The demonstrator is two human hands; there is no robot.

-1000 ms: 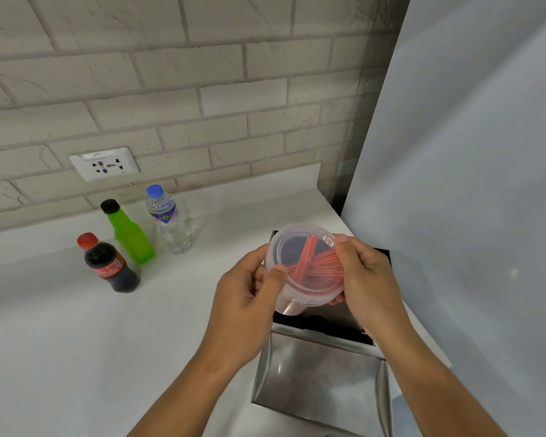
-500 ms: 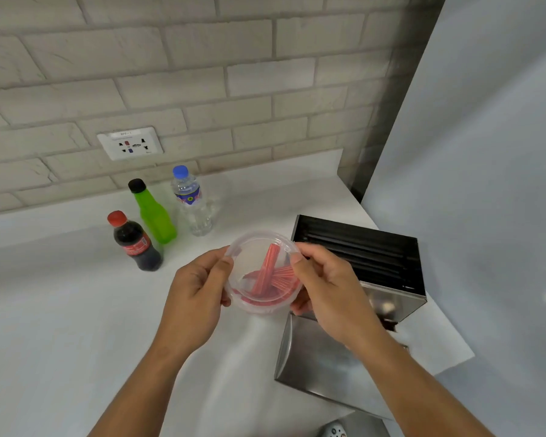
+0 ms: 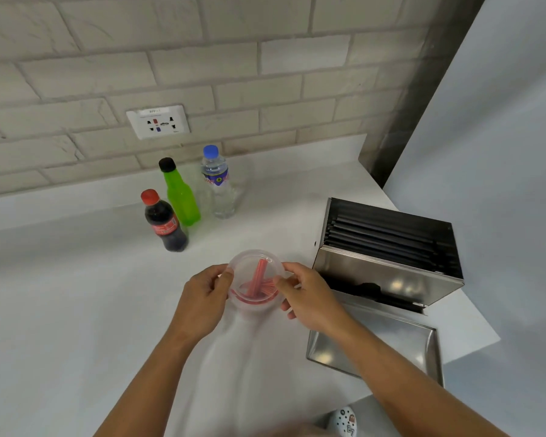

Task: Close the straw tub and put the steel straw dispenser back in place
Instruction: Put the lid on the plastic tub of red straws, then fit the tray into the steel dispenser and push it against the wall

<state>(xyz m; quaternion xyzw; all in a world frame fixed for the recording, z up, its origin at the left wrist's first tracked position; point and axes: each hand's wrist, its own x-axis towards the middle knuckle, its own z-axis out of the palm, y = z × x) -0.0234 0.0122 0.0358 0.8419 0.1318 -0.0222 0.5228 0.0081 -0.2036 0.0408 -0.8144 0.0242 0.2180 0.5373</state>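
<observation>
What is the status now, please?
Both hands, left and right, grip the straw tub, lid on. Steel dispenser open, untouched. Nothing blocking.

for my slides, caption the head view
Both hands, left hand and right hand, hold the straw tub beside the open steel dispenser.

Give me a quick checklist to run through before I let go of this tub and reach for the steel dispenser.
1. Lid sits on the straw tub: ok; whether it is snapped shut all round: cannot tell.
2. Both hands on the tub, left hand and right hand at opposite rims: ok.
3. Red straws all inside, none poking out: ok.
4. Tub resting on the counter: cannot tell.
5. Steel dispenser upright with its top open: not ok if it must be shut.
6. Bottles stand clear of the tub and dispenser: ok.
</observation>
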